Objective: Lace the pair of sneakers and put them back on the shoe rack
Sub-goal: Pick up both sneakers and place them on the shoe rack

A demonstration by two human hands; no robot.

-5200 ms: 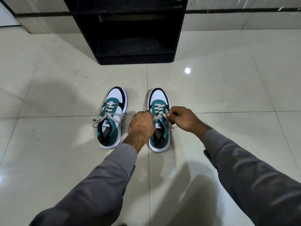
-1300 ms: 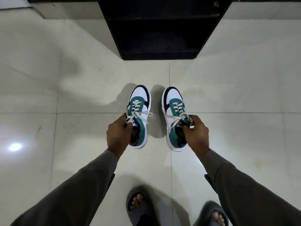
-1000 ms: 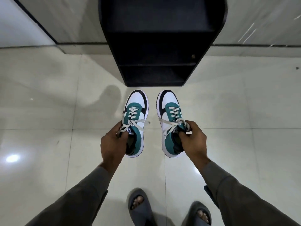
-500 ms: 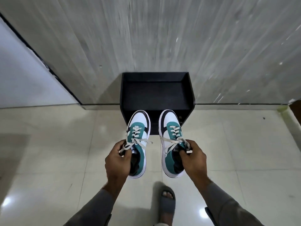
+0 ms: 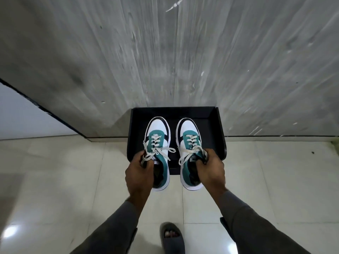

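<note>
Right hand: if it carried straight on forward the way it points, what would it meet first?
Probably the rack's top shelf: the right hand holds a sneaker whose toe already overlaps it. Height above the shelf is unclear.

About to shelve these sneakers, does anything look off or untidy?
Only the laces: loose ends trail from the left sneaker and right sneaker, which the hands hold over the black rack. No visible damage.

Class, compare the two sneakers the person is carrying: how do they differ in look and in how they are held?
The left sneaker is gripped by the left hand; the right sneaker by the right hand. The black toe trim runs along the right side of the left sneaker, but along the left side of the right sneaker. Both are white, teal and black, laced, toes pointing away over the black shoe rack.
</note>
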